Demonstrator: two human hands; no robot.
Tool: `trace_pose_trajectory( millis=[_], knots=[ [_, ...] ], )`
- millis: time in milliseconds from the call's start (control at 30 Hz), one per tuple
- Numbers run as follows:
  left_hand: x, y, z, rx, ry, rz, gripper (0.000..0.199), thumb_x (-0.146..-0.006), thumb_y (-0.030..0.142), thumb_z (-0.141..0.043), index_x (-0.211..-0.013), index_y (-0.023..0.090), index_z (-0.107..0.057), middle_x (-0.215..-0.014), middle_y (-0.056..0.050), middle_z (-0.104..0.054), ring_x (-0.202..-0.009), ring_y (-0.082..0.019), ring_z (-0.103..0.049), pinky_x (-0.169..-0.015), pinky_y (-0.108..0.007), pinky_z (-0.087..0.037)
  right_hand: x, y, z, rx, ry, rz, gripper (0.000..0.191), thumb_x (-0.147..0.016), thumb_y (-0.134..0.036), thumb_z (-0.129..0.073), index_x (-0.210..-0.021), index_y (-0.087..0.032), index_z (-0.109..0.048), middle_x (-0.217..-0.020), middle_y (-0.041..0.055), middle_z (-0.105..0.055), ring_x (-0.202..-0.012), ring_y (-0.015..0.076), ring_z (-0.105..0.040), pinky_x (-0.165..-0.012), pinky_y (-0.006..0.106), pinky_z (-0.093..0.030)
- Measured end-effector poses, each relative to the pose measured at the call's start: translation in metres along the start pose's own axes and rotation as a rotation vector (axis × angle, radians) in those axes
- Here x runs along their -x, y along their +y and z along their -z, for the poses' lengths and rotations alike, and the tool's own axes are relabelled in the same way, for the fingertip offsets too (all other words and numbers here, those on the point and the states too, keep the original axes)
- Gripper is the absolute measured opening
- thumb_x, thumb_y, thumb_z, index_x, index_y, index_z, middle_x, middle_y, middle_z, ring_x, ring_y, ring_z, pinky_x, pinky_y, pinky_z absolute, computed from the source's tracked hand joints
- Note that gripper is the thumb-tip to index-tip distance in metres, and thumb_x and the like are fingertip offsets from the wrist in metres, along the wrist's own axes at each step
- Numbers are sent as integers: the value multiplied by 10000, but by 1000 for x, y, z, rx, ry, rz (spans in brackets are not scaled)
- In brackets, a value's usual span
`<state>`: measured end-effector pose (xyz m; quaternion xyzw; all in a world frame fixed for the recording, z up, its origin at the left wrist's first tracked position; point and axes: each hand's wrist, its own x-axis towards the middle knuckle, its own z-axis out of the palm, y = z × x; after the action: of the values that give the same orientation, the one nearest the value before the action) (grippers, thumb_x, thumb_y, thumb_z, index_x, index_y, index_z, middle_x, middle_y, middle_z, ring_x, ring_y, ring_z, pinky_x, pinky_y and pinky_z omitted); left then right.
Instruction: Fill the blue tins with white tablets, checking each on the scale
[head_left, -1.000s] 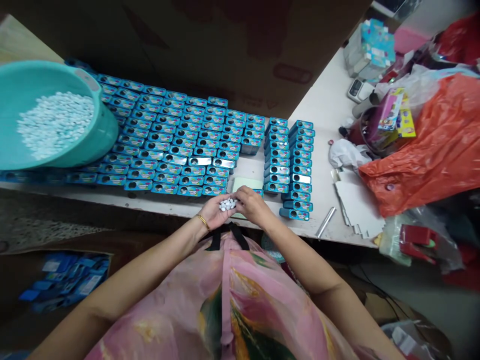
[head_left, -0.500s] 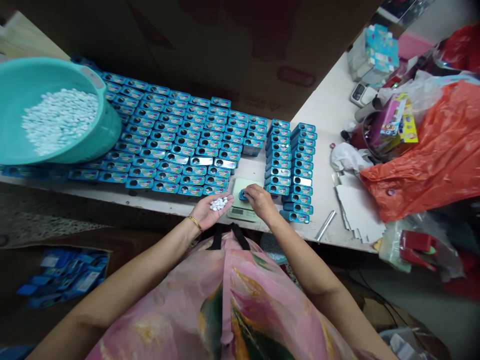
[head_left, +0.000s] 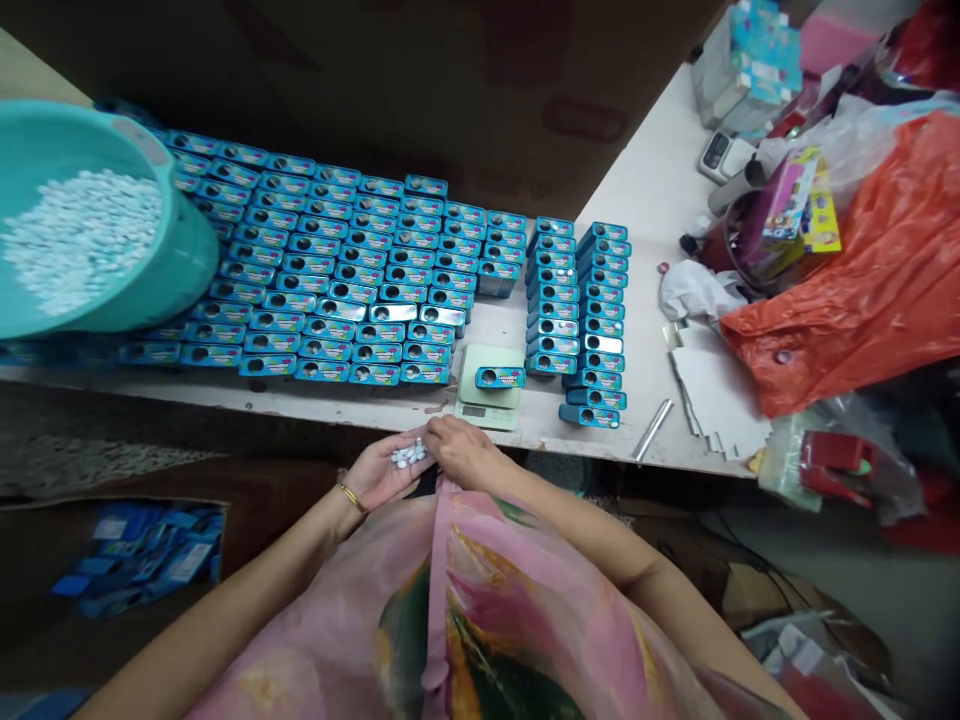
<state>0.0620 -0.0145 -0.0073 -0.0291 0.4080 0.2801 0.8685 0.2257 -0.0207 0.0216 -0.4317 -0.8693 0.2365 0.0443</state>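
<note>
White pellets [head_left: 409, 455] lie in the cupped palm of my left hand [head_left: 381, 472], just below the table's front edge. My right hand [head_left: 463, 450] touches the fingers of my left hand beside the pellets, its own fingers bent together; what they hold, if anything, is hidden. A small blue tin [head_left: 501, 377] with a dark round opening rests on a pale green scale [head_left: 489, 410] beyond my hands. Rows of similar blue tins [head_left: 330, 300] stand left of the scale, and two columns of tins [head_left: 553, 326] stand to its right.
A teal tub [head_left: 180, 250] of white pellets stands at the left. A large brown carton [head_left: 420, 90] rises behind the tins. To the right are a metal tube [head_left: 652, 430], white cards [head_left: 720, 395] and an orange plastic bag [head_left: 862, 290]. A box of blue packs [head_left: 142, 555] sits lower left.
My right hand has left the tin on the scale and moved down and left to my left hand. My left hand has drawn back toward my body with the pellets.
</note>
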Motion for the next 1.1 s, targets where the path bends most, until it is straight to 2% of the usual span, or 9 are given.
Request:
trace_pose_trajectory(
  millis=[100,267,433,633,700,800,867,1000,1100],
  knots=[
    [10,0,9,-36,30,-3,300,-734,6,-417,-927,75,-637,-917,-115,-668,-880,-191,-616,-870,-346,-461,-8,-2,-3,-38,-64,51,126,-839,-160,-449,-951,-178,-503,-936,31,-513,-848,156,-478,-668,261,-437],
    [17,1,11,-34,44,-11,302,-717,-15,-417,-884,85,-648,-849,-90,-674,-806,-165,-628,-826,-305,-483,-12,-6,-3,-41,-30,52,162,-795,-109,-484,-949,-159,-480,-924,25,-502,-827,158,-475,-592,250,-422],
    [14,1,6,-48,9,-25,332,-730,-8,-406,-963,63,-632,-958,-125,-658,-894,-190,-610,-862,-325,-466,-9,-2,-5,-63,4,48,125,-811,-164,-488,-935,-160,-500,-925,28,-510,-854,156,-464,-671,249,-416],
    [6,2,3,-15,-4,-13,297,-741,6,-415,-917,60,-647,-907,-127,-671,-877,-192,-620,-870,-337,-468,-1,6,-4,-136,94,64,134,-855,-206,-441,-935,-184,-546,-908,19,-556,-839,140,-483,-710,233,-405],
    [6,4,2,-4,17,-8,289,-747,19,-424,-939,43,-638,-941,-150,-663,-920,-206,-610,-876,-323,-466,6,20,4,-157,207,58,191,-877,-235,-407,-981,-179,-556,-968,37,-570,-895,144,-481,-789,254,-394],
    [6,7,1,-2,70,16,307,-751,30,-441,-1009,16,-606,-1025,-195,-632,-1019,-246,-566,-883,-318,-465,21,58,17,-64,378,-186,314,-848,-275,-464,-1135,-154,-505,-1132,95,-526,-1041,202,-424,-880,342,-351],
    [6,9,1,13,95,19,322,-750,27,-444,-1039,10,-585,-1036,-205,-625,-1039,-257,-554,-877,-317,-472,28,84,24,55,340,-332,448,-800,-280,-538,-1223,-168,-440,-1200,109,-486,-1070,247,-394,-864,385,-346],
    [4,15,4,46,126,-25,395,-758,23,-435,-1145,4,-508,-1043,-214,-621,-1050,-266,-544,-878,-333,-476,19,123,30,193,156,-277,431,-797,-249,-534,-1216,-191,-453,-1128,91,-535,-972,237,-438,-785,355,-368],
    [4,22,8,57,144,-91,455,-770,30,-433,-1224,3,-430,-1078,-226,-602,-1067,-269,-530,-881,-340,-476,-12,149,39,246,214,-302,416,-814,-264,-505,-1217,-179,-450,-1102,94,-541,-961,237,-437,-773,345,-371]
  ],
)
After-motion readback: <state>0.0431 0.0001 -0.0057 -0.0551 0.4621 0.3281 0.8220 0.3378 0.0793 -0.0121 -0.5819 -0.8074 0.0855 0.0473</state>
